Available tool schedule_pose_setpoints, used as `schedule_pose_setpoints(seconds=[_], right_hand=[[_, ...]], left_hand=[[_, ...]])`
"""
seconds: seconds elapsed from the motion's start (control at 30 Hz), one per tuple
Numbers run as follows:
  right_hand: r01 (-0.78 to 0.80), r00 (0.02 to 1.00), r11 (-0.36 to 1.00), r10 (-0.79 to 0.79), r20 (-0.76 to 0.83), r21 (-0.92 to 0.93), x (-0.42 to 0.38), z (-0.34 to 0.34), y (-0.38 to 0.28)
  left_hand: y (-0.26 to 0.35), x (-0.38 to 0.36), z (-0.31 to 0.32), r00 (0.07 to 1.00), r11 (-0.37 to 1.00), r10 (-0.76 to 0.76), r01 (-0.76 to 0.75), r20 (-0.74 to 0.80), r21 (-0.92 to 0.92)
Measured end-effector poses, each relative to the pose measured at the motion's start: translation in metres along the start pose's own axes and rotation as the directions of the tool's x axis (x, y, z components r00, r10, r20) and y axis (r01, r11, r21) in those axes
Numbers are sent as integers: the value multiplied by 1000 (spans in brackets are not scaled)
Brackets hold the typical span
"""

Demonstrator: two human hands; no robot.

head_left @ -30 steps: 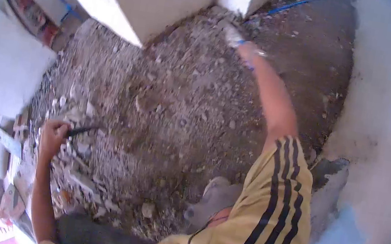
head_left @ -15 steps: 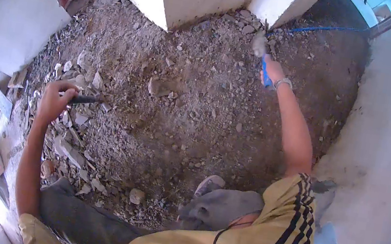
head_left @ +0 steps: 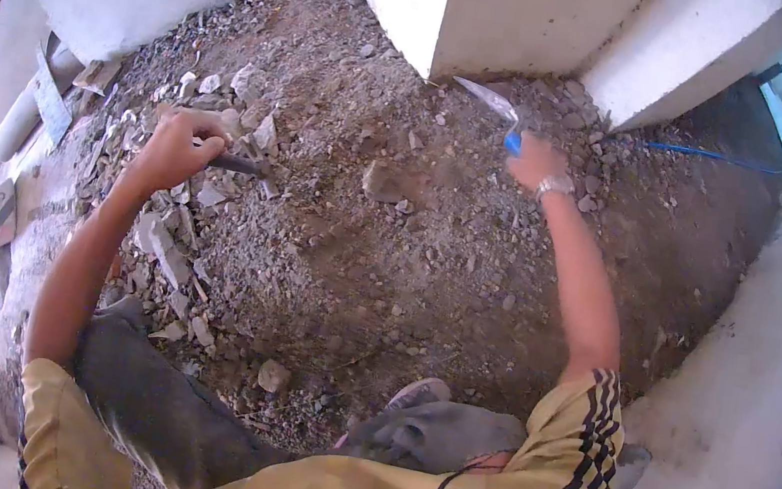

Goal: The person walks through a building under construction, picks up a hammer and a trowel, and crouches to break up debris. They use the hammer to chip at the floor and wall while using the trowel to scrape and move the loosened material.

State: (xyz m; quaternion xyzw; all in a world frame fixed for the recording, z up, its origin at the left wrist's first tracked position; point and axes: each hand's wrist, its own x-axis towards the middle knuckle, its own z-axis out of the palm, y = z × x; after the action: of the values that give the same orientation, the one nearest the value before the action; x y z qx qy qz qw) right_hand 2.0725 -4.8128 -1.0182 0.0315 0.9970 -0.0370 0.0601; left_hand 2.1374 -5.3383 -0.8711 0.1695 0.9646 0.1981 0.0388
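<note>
In the head view, my right hand [head_left: 537, 161] is closed round the blue handle of a pointed trowel [head_left: 490, 98]. Its pale metal blade points up and left, close to the foot of the white pillar [head_left: 535, 23]. My left hand [head_left: 181, 148] grips the dark handle of a hammer [head_left: 243, 165], whose small head is partly lost against the rubble. The hammer is held over the left side of the dirt and gravel [head_left: 378, 263]. Part of the trowel's handle is hidden by my fingers.
Broken concrete pieces [head_left: 162, 251] lie along the left of the dirt. A larger stone [head_left: 382, 183] sits mid-ground. White walls stand at both sides, and a thin blue hose [head_left: 708, 154] runs at the back right. Boards lean at far left.
My view has turned left, so the scene sits further right. The trowel blade has swung from pointing away to pointing left, beside the pillar's base. Both hands keep their tools.
</note>
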Motion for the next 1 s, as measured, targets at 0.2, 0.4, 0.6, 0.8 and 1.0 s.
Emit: schedule_pose_setpoints(seconds=[0.2,0.4,0.6,0.8,1.0], right_hand=[[44,995,999,-46,89,21,-3,48,-43],[-106,981,994,98,169,39,23,13,-12],[-78,996,997,77,50,10,57,85,-3],[-141,987,985,131,96,105,-29,-18,-54],[-168,986,970,164,37,174,9,27,-34]], left_hand=[[-12,-7,2,998,997,-67,67,-8,-30],[-13,1,4,998,995,-63,63,10,-76],[-22,0,4,999,995,-42,41,-16,-87],[-19,4,5,1000,995,-17,15,-18,-102],[-16,4,5,999,996,36,-39,-37,-85]])
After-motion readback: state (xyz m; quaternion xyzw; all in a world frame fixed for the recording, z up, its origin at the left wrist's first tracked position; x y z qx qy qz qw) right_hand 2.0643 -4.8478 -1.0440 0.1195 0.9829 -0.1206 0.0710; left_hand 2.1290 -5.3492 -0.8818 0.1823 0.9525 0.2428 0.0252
